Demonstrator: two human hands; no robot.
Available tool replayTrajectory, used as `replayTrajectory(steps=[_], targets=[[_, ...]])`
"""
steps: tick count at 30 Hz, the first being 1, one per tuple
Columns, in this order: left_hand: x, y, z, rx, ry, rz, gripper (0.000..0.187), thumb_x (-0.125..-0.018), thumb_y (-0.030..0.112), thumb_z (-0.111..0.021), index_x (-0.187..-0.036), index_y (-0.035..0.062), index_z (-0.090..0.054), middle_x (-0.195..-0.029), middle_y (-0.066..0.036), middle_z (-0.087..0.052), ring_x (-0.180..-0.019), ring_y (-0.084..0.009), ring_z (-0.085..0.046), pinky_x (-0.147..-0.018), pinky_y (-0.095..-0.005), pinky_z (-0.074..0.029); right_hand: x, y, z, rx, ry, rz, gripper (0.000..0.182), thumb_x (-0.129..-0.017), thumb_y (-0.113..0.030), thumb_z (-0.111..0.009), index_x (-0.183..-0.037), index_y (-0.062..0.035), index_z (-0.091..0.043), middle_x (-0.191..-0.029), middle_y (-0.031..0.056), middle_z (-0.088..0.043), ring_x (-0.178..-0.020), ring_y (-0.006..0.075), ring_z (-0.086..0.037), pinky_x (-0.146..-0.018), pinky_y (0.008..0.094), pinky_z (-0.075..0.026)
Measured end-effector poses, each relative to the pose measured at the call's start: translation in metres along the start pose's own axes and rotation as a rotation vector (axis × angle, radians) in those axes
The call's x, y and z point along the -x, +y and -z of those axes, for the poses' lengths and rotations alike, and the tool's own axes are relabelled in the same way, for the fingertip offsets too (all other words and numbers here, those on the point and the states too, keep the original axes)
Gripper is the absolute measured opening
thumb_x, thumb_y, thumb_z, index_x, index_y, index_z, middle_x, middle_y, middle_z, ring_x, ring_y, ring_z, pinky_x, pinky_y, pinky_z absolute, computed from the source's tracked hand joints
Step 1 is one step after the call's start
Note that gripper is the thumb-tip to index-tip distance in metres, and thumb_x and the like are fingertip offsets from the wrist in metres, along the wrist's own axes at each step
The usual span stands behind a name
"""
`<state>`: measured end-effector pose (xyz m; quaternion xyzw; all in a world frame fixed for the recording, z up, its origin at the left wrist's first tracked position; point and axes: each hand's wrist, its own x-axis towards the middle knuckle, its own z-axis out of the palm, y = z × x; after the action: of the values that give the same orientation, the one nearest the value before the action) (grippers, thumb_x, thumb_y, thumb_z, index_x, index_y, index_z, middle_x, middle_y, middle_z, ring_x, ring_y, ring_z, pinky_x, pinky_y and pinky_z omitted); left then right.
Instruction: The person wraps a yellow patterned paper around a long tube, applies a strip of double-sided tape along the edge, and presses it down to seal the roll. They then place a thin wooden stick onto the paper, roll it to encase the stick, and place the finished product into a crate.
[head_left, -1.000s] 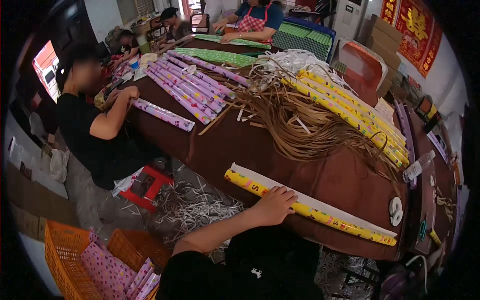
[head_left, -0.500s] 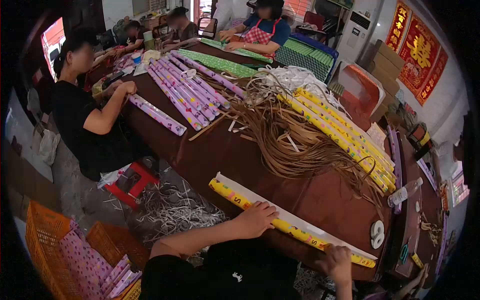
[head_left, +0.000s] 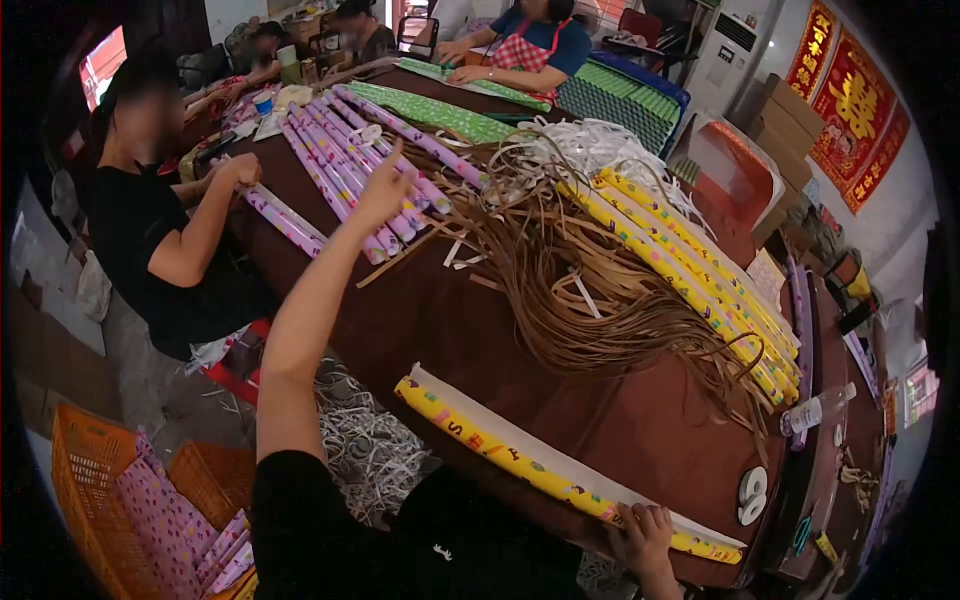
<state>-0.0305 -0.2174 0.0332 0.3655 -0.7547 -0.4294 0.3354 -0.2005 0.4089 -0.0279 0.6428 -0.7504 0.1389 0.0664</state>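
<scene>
My left hand (head_left: 388,190) is raised over the table, index finger stretched out and nothing in its grasp. It overlaps a row of purple patterned paper rolls (head_left: 345,175) in this view, its fingertip near a small white ring (head_left: 369,133) lying on them. Along the near table edge lies a yellow printed paper roll (head_left: 500,447), part rolled, its white inner side showing as a long strip. My right hand (head_left: 645,535) has its fingers curled over this roll near the right end.
Brown strips (head_left: 560,290) and white strips (head_left: 590,150) are heaped mid-table beside yellow rolls (head_left: 690,285). White tape rolls (head_left: 752,495) and a plastic bottle (head_left: 818,408) are at right. A person (head_left: 150,220) handles a purple roll at left; others sit farther back. An orange crate (head_left: 85,480) stands below left.
My left hand has let go of the yellow roll and swung up and forward to the purple rolls. My right hand has shifted slightly left along the yellow roll. The view has tilted slightly.
</scene>
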Motion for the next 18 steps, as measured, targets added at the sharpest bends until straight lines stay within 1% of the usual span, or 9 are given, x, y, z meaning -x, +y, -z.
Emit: replayTrajectory(steps=[2,4,8,11,12,13,14,15,18], targets=[[-0.076,-0.056,0.024,-0.355,0.124,-0.066,0.073,-0.088,0.017,-0.058,-0.15,0.0024,-0.024,-0.08,-0.018,-0.068,-0.073,-0.0257,-0.068,-0.068,-0.038,-0.055,0.0,0.002,-0.002,-0.005,0.011,0.008,0.046,-0.069,-0.023,-0.079,-0.108,-0.007,-0.063,-0.091,0.0094,-0.057,-0.077,0.0278,-0.055,-0.067,0.0418,-0.044],[-0.107,-0.075,0.027,-0.452,0.15,0.167,0.067,-0.083,0.02,-0.058,-0.143,-0.0023,-0.036,-0.093,-0.026,-0.068,-0.088,-0.0325,-0.069,-0.079,-0.0441,-0.053,0.001,0.002,-0.001,-0.007,0.007,0.009,0.046,-0.068,-0.022,-0.079,-0.108,-0.0075,-0.064,-0.09,0.0091,-0.057,-0.075,0.0275,-0.055,-0.066,0.0416,-0.044],[-0.118,-0.078,0.01,-0.763,0.238,0.139,0.049,-0.087,0.026,-0.053,-0.129,0.0014,-0.053,-0.099,-0.023,-0.068,-0.093,-0.0402,-0.066,-0.08,-0.0478,-0.051,0.01,0.005,-0.001,0.031,-0.078,0.01,0.048,-0.073,-0.026,-0.078,-0.114,-0.0055,-0.065,-0.099,0.0106,-0.059,-0.083,0.0275,-0.056,-0.073,0.0427,-0.045],[-0.006,0.023,-0.059,-0.435,0.092,-0.237,0.036,-0.095,0.032,-0.054,-0.112,0.0013,-0.064,-0.091,-0.02,-0.068,-0.087,-0.0381,-0.066,-0.075,-0.0454,-0.05,0.004,0.004,0.003,0.042,-0.008,0.087,0.047,-0.076,-0.023,-0.077,-0.117,-0.0042,-0.063,-0.098,0.0089,-0.058,-0.082,0.0248,-0.056,-0.073,0.0389,-0.045],[0.041,0.052,-0.08,-0.451,0.029,-0.559,0.028,-0.095,0.025,-0.055,-0.102,0.0005,-0.065,-0.085,-0.019,-0.067,-0.082,-0.0357,-0.064,-0.073,-0.0427,-0.049,0.003,0.002,0.003,0.048,0.011,0.091,0.047,-0.077,-0.024,-0.076,-0.118,-0.0043,-0.062,-0.098,0.0081,-0.058,-0.082,0.0239,-0.055,-0.072,0.0378,-0.045],[0.094,0.085,-0.09,-0.549,-0.201,-0.669,0.019,-0.093,0.019,-0.058,-0.09,0.0015,-0.066,-0.083,-0.017,-0.064,-0.078,-0.0344,-0.062,-0.07,-0.0432,-0.048,0.001,0.002,0.003,0.056,0.029,0.101,0.047,-0.078,-0.024,-0.076,-0.119,-0.0044,-0.062,-0.098,0.0074,-0.057,-0.082,0.0229,-0.055,-0.072,0.0367,-0.044],[0.139,0.081,-0.111,-0.335,-0.21,-1.034,0.014,-0.087,0.016,-0.066,-0.082,0.0035,-0.064,-0.08,-0.013,-0.062,-0.075,-0.0312,-0.059,-0.065,-0.0423,-0.047,0.002,0.003,0.004,0.082,0.038,0.12,0.045,-0.081,-0.024,-0.074,-0.119,-0.0046,-0.061,-0.098,0.0063,-0.057,-0.081,0.0212,-0.054,-0.072,0.0346,-0.044],[0.185,0.097,-0.107,-0.446,-0.578,-1.127,0.015,-0.084,0.012,-0.071,-0.093,0.0009,-0.068,-0.09,-0.013,-0.063,-0.083,-0.0291,-0.059,-0.073,-0.0409,-0.048,-0.002,0.004,0.003,0.084,0.051,0.127,0.045,-0.081,-0.025,-0.074,-0.119,-0.0047,-0.061,-0.098,0.0062,-0.057,-0.08,0.0209,-0.054,-0.072,0.0343,-0.044],[0.295,0.073,-0.148,-0.331,-0.676,-1.085,0.042,-0.077,0.021,-0.078,-0.109,-0.0026,-0.065,-0.095,-0.014,-0.063,-0.088,-0.0307,-0.059,-0.078,-0.0379,-0.052,0.006,0.003,0.004,0.091,0.052,0.119,0.045,-0.082,-0.026,-0.073,-0.121,-0.0048,-0.061,-0.098,0.0057,-0.057,-0.08,0.0202,-0.053,-0.073,0.0342,-0.044]])
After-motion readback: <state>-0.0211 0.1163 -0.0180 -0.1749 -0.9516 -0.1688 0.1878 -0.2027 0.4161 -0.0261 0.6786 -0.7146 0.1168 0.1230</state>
